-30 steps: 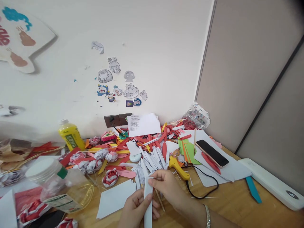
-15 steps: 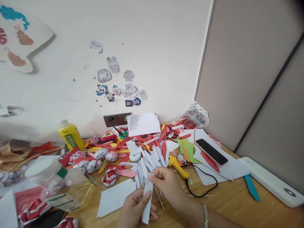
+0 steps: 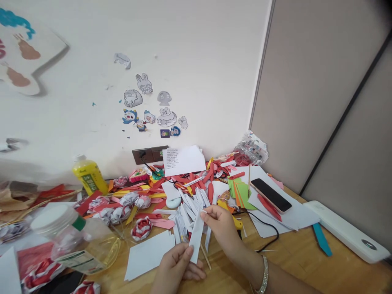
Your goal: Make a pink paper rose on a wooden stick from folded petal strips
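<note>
Both my hands hold one folded white paper strip (image 3: 196, 236) above the wooden desk. My left hand (image 3: 176, 267) pinches its lower end between thumb and fingers. My right hand (image 3: 221, 226), with a bracelet on the wrist, pinches the upper tip. The strip tilts up to the right. Just behind it lies a pile of similar white folded strips (image 3: 191, 206). A thin wooden stick (image 3: 205, 256) lies on the desk under my hands, and a white sheet (image 3: 149, 254) lies to the left.
A yellow glue gun (image 3: 233, 216) with a black cord lies right of my hands. A phone (image 3: 270, 195) rests on papers at the right. Paper roses (image 3: 141, 228), red strips, a clear jar (image 3: 73, 239) and a yellow bottle (image 3: 86, 174) crowd the left.
My right hand lifted the strip's upper tip up and to the right, and the strip now tilts more. My left hand stayed low on its bottom end.
</note>
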`<state>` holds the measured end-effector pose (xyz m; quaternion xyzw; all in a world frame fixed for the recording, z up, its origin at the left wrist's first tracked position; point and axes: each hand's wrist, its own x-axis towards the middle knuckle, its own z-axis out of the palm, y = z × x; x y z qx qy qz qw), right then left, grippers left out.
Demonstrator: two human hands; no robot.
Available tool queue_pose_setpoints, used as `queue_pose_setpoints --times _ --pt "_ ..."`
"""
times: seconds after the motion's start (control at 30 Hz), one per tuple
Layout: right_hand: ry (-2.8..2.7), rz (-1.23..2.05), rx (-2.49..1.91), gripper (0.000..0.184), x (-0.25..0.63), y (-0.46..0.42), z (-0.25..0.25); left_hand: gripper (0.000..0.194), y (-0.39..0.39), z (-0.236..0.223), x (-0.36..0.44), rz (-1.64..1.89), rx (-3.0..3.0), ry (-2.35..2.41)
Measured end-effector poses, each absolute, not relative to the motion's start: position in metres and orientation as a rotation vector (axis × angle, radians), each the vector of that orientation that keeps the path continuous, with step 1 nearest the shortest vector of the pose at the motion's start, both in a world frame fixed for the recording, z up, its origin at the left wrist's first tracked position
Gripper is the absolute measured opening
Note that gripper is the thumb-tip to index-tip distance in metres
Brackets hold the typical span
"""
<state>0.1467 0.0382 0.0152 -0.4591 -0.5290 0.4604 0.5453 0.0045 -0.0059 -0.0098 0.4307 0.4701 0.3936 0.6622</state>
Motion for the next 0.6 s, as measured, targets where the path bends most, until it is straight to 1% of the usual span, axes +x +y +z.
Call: queue_pose_setpoints --times 0.07,0.13,0.27,0.37,0.5,0.6 --pt "-1.214 1.128 -1.069 0.019 0.146 0.038 0.015 0.043 -0.006 -0.011 0.005 0.901 0.993 1.059" --pt "-1.146 1.231 -0.993 0.020 0.144 0.036 0.015 0.042 -0.007 -0.011 0.004 0.910 0.999 1.064" --pt "-1.061 1.543 -0.704 0.038 0.137 0.026 0.018 0.042 -0.008 -0.009 0.003 0.947 0.977 1.087" --pt "-1.173 1.645 -0.603 0.042 0.134 0.019 0.016 0.043 -0.006 -0.008 0.003 0.992 0.929 1.088" --pt "-1.284 1.675 -0.696 0.052 0.129 0.019 0.006 0.046 -0.003 -0.013 0.003 0.967 0.908 1.064" --pt "-1.271 1.662 -0.846 0.048 0.125 0.021 0.000 0.049 -0.003 -0.017 0.003 0.925 0.926 1.065"
